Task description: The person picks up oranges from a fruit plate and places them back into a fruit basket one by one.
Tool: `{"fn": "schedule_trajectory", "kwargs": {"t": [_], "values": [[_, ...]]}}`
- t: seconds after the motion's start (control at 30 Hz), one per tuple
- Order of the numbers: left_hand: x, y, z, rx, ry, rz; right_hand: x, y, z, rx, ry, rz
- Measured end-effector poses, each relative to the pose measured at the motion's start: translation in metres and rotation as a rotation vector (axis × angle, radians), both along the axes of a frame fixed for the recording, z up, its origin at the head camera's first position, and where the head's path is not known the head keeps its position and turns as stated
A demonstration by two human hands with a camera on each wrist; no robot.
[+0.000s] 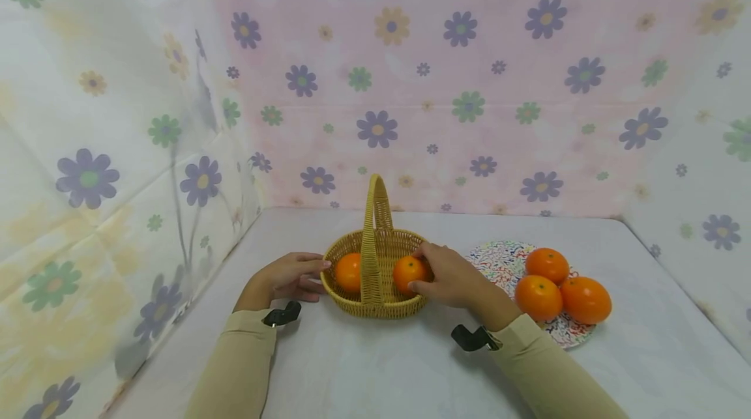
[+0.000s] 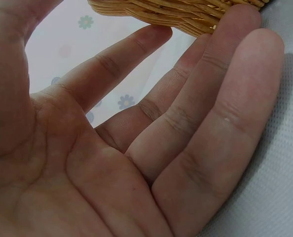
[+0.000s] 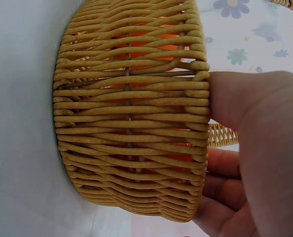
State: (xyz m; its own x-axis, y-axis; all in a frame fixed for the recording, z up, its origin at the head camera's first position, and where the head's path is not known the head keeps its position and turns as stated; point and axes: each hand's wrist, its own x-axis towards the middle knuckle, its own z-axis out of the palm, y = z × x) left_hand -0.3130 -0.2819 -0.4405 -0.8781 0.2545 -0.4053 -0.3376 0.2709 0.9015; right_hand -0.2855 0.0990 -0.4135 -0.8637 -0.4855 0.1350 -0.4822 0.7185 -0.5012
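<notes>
A yellow wicker basket [image 1: 375, 308] with a tall arched handle stands on the table, one orange [image 1: 347, 272] in its left half. At its left side my left hand [image 1: 289, 277] touches the wall with fairly straight fingers; in the left wrist view those fingers [image 2: 250, 84] lie against the basket [image 2: 151, 15]. My right hand [image 1: 454, 275] reaches over the right rim and holds a second orange [image 1: 409, 274] between thumb and fingers, inside the basket. Through the weave in the right wrist view, orange colour shows behind the basket wall [image 3: 131, 108], which hides most of the fruit.
Right of the basket lies a round plate [image 1: 495, 262] with a multicoloured speckled pattern. Three oranges [image 1: 538, 298] sit together on its right part, near my right forearm. A white cloth covers the table [image 1: 364, 367], with flowered fabric walls [image 1: 411, 80] at the back and sides.
</notes>
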Motion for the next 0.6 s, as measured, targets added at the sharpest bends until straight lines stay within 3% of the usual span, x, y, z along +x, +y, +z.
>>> {"fn": "schedule_trajectory", "kwargs": {"t": [0.37,0.6], "values": [[0.001,-0.001,-0.001,-0.004,0.002,-0.014,0.004,0.016,0.020,-0.016,0.099,0.030],[0.000,0.000,0.000,-0.007,0.001,-0.021,-0.004,0.045,0.036,-0.010,0.100,-0.060]]}}
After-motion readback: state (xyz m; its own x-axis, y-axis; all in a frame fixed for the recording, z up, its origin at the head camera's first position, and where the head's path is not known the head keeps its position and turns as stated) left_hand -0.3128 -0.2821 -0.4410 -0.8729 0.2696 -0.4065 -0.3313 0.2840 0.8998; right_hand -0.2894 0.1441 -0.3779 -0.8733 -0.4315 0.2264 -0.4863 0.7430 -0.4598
